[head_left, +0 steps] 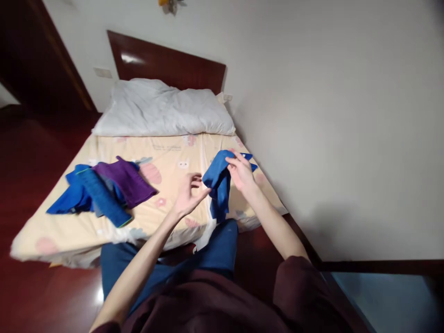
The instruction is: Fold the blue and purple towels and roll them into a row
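Note:
My right hand (pixel 240 171) pinches the upper edge of a blue cloth (pixel 220 169), which droops in folds above the bed. To the left of the cloth is my left hand (pixel 189 196), its fingers curved and apart from the thumb. The left thumb tip comes close to the cloth's lower left edge; whether it touches I cannot tell. Behind my right hand, more bright blue fabric (pixel 247 156) shows on the bed, partly hidden.
On the left of the patterned bed sheet (pixel 173 155) lies a pile with a purple cloth (pixel 126 180), a rolled blue cloth (pixel 104 196) and other blue fabric (pixel 71 196). A white pillow (pixel 166 108) rests against the wooden headboard (pixel 169 58). A wall (pixel 333 115) stands at the right.

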### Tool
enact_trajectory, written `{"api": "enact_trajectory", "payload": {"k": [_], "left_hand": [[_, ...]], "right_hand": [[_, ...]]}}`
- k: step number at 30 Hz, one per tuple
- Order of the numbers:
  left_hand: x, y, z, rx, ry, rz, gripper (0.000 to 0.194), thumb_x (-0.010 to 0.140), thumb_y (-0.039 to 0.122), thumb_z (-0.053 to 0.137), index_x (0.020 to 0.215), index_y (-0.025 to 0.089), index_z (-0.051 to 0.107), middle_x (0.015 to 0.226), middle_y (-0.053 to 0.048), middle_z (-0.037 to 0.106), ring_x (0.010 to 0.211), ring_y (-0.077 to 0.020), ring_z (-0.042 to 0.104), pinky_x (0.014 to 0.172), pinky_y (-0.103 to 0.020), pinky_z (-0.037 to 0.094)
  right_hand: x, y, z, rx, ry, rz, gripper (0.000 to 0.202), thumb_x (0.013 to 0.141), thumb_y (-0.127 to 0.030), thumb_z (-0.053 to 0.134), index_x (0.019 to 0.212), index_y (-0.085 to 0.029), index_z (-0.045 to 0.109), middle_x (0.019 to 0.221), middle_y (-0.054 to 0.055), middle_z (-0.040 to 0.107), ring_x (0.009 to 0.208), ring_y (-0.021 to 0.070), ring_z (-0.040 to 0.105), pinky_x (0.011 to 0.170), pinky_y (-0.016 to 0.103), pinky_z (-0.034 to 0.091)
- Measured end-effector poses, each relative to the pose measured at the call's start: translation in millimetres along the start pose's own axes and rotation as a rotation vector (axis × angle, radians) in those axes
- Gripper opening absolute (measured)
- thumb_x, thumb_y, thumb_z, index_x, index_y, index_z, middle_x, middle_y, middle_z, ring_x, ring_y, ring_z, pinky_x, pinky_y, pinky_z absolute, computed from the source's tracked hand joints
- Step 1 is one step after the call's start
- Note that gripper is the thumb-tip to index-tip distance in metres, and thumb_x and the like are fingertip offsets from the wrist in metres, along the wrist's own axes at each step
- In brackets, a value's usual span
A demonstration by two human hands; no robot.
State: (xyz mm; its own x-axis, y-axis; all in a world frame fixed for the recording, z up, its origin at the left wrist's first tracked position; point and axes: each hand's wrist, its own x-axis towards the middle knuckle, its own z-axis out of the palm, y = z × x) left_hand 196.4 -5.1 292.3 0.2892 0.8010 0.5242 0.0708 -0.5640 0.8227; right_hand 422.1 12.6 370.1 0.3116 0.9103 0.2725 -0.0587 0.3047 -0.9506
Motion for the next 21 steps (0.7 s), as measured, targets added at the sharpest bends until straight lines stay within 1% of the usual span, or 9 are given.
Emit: {"api": "enact_trajectory", "payload": {"k": [2, 4, 6, 9, 12, 15, 18, 19, 21], "left_hand": [[8.0, 11.1, -4.6, 0.125, -0.007, 0.044, 0.066, 0.082, 0.043, 0.082, 0.136, 0.021, 0.053, 0.136, -0.015, 0.058, 0.121, -0.0275, 0.064, 0.098, -0.043, 0.058], [8.8, 5.7, -11.2, 0.259, 0.011, 0.058, 0.067, 0.080, 0.034, 0.083, 0.138, 0.018, 0.053, 0.139, -0.018, 0.056, 0.128, -0.0304, 0.060, 0.105, -0.046, 0.055], [4.3, -4.5, -20.6, 0.333, -0.017, 0.059, 0.053, 0.085, 0.024, 0.074, 0.134, 0.016, 0.057, 0.131, -0.016, 0.062, 0.123, -0.0285, 0.063, 0.105, -0.043, 0.054], [-6.1, -7.5, -36.9, 0.364, -0.106, 0.035, 0.030, 0.092, 0.013, 0.058, 0.120, 0.017, 0.067, 0.109, -0.010, 0.073, 0.101, -0.0229, 0.071, 0.094, -0.035, 0.057], [-14.0, 11.9, -51.6, 0.426, -0.099, 0.030, 0.031, 0.096, 0.010, 0.053, 0.120, 0.019, 0.070, 0.109, -0.010, 0.076, 0.097, -0.0223, 0.074, 0.088, -0.031, 0.057], [-12.3, 40.8, -66.3, 0.570, -0.118, 0.047, 0.035, 0.097, 0.008, 0.051, 0.123, 0.020, 0.069, 0.107, -0.010, 0.077, 0.092, -0.0218, 0.075, 0.084, -0.030, 0.056], [-0.1, 65.0, -84.3, 0.669, -0.135, 0.096, 0.028, 0.099, 0.010, 0.048, 0.115, 0.018, 0.070, 0.097, -0.010, 0.075, 0.086, -0.0216, 0.074, 0.081, -0.030, 0.055], [4.9, 71.2, -91.0, 0.682, -0.123, 0.113, 0.026, 0.100, 0.011, 0.047, 0.112, 0.017, 0.070, 0.095, -0.010, 0.074, 0.085, -0.0217, 0.073, 0.081, -0.030, 0.054], [14.5, 81.5, -104.8, 0.696, -0.082, 0.141, 0.023, 0.102, 0.016, 0.047, 0.108, 0.017, 0.069, 0.091, -0.009, 0.073, 0.084, -0.0218, 0.072, 0.081, -0.031, 0.054]], "right_hand": [[-34.0, 16.7, 25.6, 0.062, -0.043, 0.054, 0.047, 0.070, -0.031, 0.079, 0.116, -0.025, 0.072, 0.110, 0.004, 0.077, 0.111, 0.0209, 0.072, 0.101, 0.037, 0.060], [-55.2, 27.3, 43.5, 0.074, -0.069, 0.054, 0.052, 0.065, -0.031, 0.084, 0.115, -0.023, 0.072, 0.113, 0.006, 0.078, 0.111, 0.0221, 0.073, 0.103, 0.038, 0.059], [-66.6, 34.0, 54.5, 0.010, -0.075, 0.019, 0.052, 0.062, -0.034, 0.088, 0.110, -0.021, 0.073, 0.109, 0.008, 0.079, 0.106, 0.0232, 0.074, 0.100, 0.039, 0.060], [-75.6, 41.1, 61.1, -0.162, -0.056, -0.069, 0.041, 0.065, -0.043, 0.090, 0.094, -0.020, 0.072, 0.090, 0.006, 0.077, 0.087, 0.0217, 0.073, 0.087, 0.036, 0.062], [-83.9, 47.1, 60.6, -0.346, -0.026, -0.195, 0.032, 0.081, -0.051, 0.080, 0.085, -0.022, 0.069, 0.082, 0.003, 0.070, 0.076, 0.0182, 0.066, 0.076, 0.032, 0.059], [-92.8, 52.8, 59.3, -0.534, -0.025, -0.341, 0.026, 0.093, -0.046, 0.066, 0.081, -0.023, 0.068, 0.084, 0.004, 0.065, 0.081, 0.0194, 0.064, 0.079, 0.033, 0.058], [-99.1, 64.1, 62.9, -0.673, -0.045, -0.457, 0.011, 0.086, -0.033, 0.068, 0.084, -0.023, 0.071, 0.094, 0.007, 0.064, 0.096, 0.0246, 0.064, 0.090, 0.038, 0.057], [-100.2, 70.6, 65.7, -0.692, -0.073, -0.457, 0.008, 0.083, -0.030, 0.069, 0.087, -0.023, 0.071, 0.096, 0.007, 0.064, 0.098, 0.0252, 0.064, 0.091, 0.039, 0.057], [-101.5, 88.5, 73.0, -0.691, -0.133, -0.377, 0.012, 0.079, -0.024, 0.065, 0.089, -0.022, 0.071, 0.094, 0.006, 0.067, 0.092, 0.0235, 0.065, 0.086, 0.036, 0.057]]}}
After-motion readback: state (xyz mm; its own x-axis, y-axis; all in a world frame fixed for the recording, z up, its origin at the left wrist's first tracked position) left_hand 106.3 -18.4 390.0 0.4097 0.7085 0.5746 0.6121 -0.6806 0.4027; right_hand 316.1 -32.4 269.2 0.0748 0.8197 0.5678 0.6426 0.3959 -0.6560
